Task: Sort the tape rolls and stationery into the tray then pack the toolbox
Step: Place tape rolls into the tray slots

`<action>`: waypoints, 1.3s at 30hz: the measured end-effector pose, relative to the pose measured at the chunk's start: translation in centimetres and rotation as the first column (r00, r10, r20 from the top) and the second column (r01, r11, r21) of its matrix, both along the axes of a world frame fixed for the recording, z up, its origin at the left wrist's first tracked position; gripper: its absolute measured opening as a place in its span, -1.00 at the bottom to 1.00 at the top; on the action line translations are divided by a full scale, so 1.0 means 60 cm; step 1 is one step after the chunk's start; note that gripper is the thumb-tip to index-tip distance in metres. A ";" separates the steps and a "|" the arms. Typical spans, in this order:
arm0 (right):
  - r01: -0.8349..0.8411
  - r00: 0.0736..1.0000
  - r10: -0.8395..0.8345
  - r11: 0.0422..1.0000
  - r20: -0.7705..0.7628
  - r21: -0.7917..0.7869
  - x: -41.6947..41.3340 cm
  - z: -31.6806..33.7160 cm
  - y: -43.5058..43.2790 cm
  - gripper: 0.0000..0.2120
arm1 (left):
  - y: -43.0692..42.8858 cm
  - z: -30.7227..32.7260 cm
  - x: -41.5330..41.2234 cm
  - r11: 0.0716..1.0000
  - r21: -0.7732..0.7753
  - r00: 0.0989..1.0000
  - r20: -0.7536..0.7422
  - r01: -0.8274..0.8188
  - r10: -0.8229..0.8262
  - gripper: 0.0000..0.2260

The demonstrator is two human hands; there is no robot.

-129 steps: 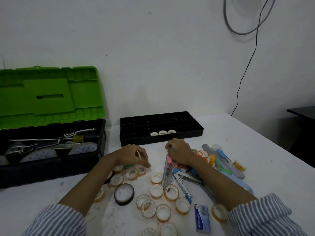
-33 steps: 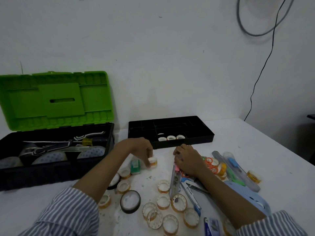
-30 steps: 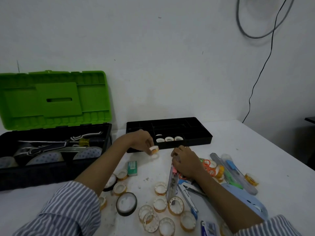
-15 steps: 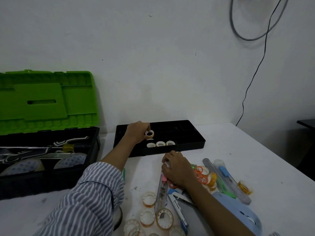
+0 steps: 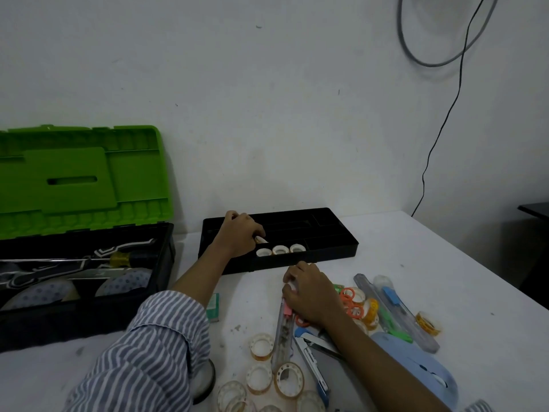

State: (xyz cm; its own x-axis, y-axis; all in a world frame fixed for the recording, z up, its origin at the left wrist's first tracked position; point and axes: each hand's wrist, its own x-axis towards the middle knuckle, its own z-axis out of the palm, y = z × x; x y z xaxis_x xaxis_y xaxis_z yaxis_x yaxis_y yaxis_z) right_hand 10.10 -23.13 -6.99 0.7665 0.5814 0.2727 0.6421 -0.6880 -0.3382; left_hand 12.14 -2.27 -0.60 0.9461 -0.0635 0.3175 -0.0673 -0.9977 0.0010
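Your left hand (image 5: 240, 236) is over the black tray (image 5: 332, 255), fingers pinching a small tape roll (image 5: 261, 240) right by the three rolls (image 5: 280, 250) lined up in a front compartment; your right hand (image 5: 312, 295) sits curled on the stationery pile (image 5: 359, 304) on the table (image 5: 445, 263), can't tell if it's gripping anything; loose tape rolls (image 5: 261, 346) lie nearer you; toolbox (image 5: 89, 316) stands open on the left.
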 end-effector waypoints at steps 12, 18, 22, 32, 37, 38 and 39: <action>0.001 1.000 -0.001 1.000 0.010 0.008 0.002 -0.001 0.001 -0.55 | -0.006 -0.008 -0.023 1.000 0.001 0.997 -0.082 -0.002 0.002 -0.63; -0.007 1.000 0.008 1.000 -0.010 0.026 0.002 0.002 0.001 -0.53 | -0.003 -0.013 -0.046 0.981 -0.189 0.993 0.115 0.047 -0.026 -0.65; -0.009 1.000 0.010 0.999 -0.022 0.030 -0.001 0.003 0.000 -0.57 | 0.009 -0.020 -0.076 0.956 -0.282 0.984 0.175 0.077 -0.027 -0.63; -0.038 0.987 0.060 0.989 -0.150 0.146 -0.002 0.008 -0.004 -0.86 | -0.007 -0.059 -0.146 0.927 -0.370 0.995 0.099 0.065 -0.030 -0.73; -0.056 0.973 0.105 0.972 -0.208 0.227 0.000 0.020 -0.008 -0.90 | -0.039 -0.073 -0.164 0.965 -0.237 0.992 0.092 0.109 -0.089 -0.75; -0.067 0.974 0.108 0.977 -0.201 0.203 0.001 0.020 -0.009 -0.90 | -0.043 -0.076 -0.166 0.967 -0.230 0.993 0.058 0.111 -0.100 -0.75; -0.077 0.977 0.109 0.982 -0.185 0.170 0.000 0.022 -0.009 -0.89 | -0.046 -0.080 -0.167 0.970 -0.219 0.994 0.021 0.108 -0.106 -0.74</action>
State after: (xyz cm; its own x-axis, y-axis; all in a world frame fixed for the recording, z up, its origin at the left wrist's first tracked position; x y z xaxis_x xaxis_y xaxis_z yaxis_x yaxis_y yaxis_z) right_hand 10.11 -23.70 -5.68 0.7585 0.6131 0.2210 0.6125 -0.5548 -0.5631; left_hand 2.13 -5.03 -5.39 0.9345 -0.0925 0.3437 -0.1751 -0.9602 0.2177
